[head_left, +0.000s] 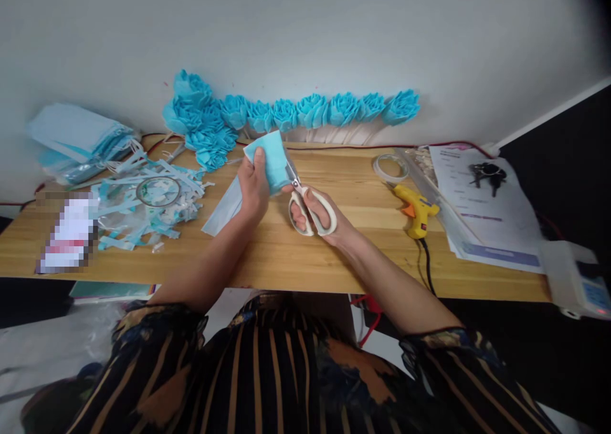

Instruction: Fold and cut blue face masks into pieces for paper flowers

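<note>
My left hand (254, 184) pinches a folded piece of light-blue fabric (273, 157), thumb on its front face. In my right hand (321, 212) is a pair of white-handled scissors (327, 221), thumb and fingers through the loops. The blades lie along the right edge of the blue piece; whether they cut into it I cannot tell. Under my left hand, a pale strip (222, 208) of similar fabric rests on the wooden table (305, 262). A row of blue fabric flowers (312, 109) stands along the wall behind, with more flowers (191, 112) bunched at its left end.
At left lie a stack of blue face masks (83, 138), cut scraps (186, 186) and a tape roll (157, 192). To the right are a yellow glue gun (417, 211) with its cord, another tape roll (390, 166), papers (482, 198) with keys (489, 174), and a white device (573, 275).
</note>
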Motion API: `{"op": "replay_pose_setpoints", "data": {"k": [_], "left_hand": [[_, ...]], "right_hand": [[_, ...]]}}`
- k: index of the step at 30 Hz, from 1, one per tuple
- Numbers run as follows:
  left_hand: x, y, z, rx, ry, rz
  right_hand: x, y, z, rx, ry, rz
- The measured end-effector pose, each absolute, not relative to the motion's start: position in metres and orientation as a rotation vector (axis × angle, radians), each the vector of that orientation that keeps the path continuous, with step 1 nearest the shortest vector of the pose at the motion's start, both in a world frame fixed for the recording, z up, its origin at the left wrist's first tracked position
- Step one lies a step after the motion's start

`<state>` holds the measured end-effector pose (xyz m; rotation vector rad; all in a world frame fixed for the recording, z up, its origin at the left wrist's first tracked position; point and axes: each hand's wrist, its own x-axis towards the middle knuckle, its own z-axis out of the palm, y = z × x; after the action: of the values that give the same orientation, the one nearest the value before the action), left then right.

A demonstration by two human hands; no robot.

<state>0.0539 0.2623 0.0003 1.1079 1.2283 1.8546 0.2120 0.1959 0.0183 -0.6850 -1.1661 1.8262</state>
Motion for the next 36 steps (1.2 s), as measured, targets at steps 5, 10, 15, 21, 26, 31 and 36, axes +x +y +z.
{"op": "replay_pose_setpoints", "data": {"k": [5, 10, 15, 21, 26, 31, 36], "left_hand": [[0.052, 0.265, -0.001, 1.144, 1.243, 1.868], [0.051, 0.269, -0.004, 1.134, 1.289, 1.896], [0.052, 0.270, -0.003, 1.055, 1.257, 1.899], [0.049, 0.273, -0.002, 1.039, 1.274, 1.883], [0.048, 0.274, -0.003, 1.094, 1.290, 1.872], [0.052, 0.270, -0.003, 1.106, 1.263, 1.849], [0.058, 0.268, -0.007, 1.091, 1.286, 1.809]], "right_hand": [[0.214, 0.198, 0.018, -0.638, -1.162, 1.910], [0.215, 0.200, 0.016, -0.602, -1.215, 1.927], [0.214, 0.199, 0.019, -0.573, -1.251, 1.893], [0.216, 0.198, 0.024, -0.584, -1.235, 1.925], [0.218, 0.200, 0.021, -0.548, -1.244, 1.932], [0.217, 0.202, 0.018, -0.544, -1.234, 1.925], [0.216, 0.203, 0.018, -0.514, -1.208, 1.924]]}}
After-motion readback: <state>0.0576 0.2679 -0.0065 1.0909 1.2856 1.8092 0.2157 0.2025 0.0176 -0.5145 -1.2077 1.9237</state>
